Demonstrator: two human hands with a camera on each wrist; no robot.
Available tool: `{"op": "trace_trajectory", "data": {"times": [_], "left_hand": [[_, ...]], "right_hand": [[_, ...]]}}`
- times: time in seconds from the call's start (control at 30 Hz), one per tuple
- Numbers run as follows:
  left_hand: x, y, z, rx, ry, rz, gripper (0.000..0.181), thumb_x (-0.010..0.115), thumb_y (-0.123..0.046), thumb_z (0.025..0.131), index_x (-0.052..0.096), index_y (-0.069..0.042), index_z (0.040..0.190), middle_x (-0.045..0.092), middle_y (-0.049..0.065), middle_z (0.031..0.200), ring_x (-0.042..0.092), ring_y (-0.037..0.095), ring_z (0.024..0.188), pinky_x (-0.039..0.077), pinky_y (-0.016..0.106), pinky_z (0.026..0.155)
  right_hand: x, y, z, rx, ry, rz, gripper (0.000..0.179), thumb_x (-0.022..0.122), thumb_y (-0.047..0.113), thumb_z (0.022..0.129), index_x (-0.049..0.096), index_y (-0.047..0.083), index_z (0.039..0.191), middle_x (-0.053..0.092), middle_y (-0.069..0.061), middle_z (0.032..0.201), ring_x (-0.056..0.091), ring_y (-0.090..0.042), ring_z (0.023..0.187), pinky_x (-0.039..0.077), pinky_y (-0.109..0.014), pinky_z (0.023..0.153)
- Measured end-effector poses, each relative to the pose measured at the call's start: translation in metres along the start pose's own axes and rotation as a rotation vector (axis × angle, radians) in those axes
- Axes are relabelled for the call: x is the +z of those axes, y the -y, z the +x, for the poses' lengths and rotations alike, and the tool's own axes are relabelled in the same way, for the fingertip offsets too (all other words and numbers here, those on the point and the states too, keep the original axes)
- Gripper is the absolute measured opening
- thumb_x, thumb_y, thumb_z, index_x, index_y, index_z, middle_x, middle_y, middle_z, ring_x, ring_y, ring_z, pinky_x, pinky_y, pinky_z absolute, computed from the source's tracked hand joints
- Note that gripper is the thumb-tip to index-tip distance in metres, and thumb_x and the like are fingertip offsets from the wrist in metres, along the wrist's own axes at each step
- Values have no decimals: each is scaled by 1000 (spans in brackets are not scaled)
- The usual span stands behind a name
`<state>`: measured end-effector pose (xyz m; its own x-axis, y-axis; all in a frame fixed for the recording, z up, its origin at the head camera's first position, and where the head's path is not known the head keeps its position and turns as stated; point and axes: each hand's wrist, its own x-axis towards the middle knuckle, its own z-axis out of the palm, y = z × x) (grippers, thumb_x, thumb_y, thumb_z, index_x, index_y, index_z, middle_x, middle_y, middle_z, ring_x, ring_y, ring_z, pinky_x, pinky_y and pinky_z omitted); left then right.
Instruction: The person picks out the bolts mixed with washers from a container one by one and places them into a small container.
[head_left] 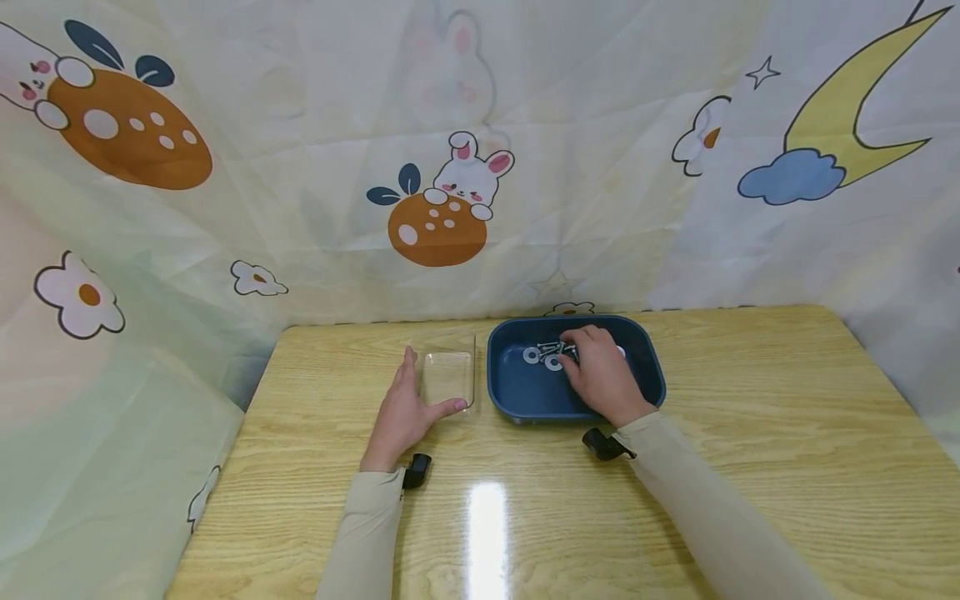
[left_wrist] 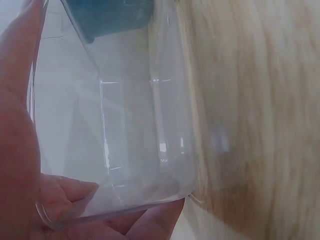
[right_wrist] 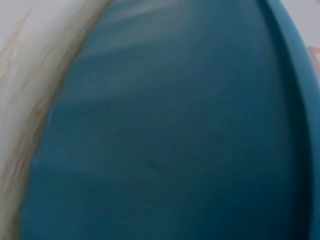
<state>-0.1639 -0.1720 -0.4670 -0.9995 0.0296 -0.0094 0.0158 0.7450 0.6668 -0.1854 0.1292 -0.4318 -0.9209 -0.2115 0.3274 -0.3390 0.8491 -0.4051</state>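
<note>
My left hand (head_left: 405,408) holds a clear plastic box (head_left: 450,377) standing on the table, thumb along its near side and fingers along its left side. In the left wrist view, the fingers (left_wrist: 155,220) wrap the outside of the transparent wall. My right hand (head_left: 603,375) reaches down into a dark blue tray (head_left: 517,392), thumb and index fingertips at a small heap of metal bolts (head_left: 550,348) and flat washers (head_left: 532,356). I cannot tell whether it pinches one of them. Only the outer wall of the blue tray (right_wrist: 165,125) fills the right wrist view.
The wood-grain table (head_left: 570,517) carries both containers near its back edge, box to the left of tray. A patterned cloth (head_left: 585,192) hangs right behind them and along the sides. Each wrist wears a small black camera (head_left: 417,472).
</note>
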Motion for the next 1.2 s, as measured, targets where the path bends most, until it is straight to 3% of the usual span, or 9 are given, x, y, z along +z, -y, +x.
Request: {"op": "trace_trajectory", "data": {"times": [0.47,0.73,0.97,1.2], "left_hand": [[-1,-1,1,4,10,-11,131,72,-67,60,-5,-11,149,18,13,152,22,30,137,26,45,107],[-1,1,0,-5,13,-12,132,68,-73,57,-5,-13,149,19,12,152,22,29,137,27,45,106],[-2,0,-1,1,11,-10,132,69,-72,58,-6,-14,149,19,12,152,21,30,137,26,46,107],[-2,0,-1,-6,12,-28,127,75,-61,63,-5,-14,150,17,13,152,21,32,137,26,49,106]], "right_hand": [[5,15,3,-26,-18,68,34,64,25,88,60,3,114,57,-11,110,50,-25,102,45,-41,88],[13,21,3,-113,-47,97,32,64,22,88,60,3,114,57,-10,109,51,-24,99,46,-39,83],[20,33,3,-128,-37,121,31,63,24,89,61,5,114,57,-9,109,51,-23,100,46,-37,84],[27,45,4,-146,-37,134,31,63,25,89,61,7,114,58,-8,110,51,-22,101,47,-36,83]]}}
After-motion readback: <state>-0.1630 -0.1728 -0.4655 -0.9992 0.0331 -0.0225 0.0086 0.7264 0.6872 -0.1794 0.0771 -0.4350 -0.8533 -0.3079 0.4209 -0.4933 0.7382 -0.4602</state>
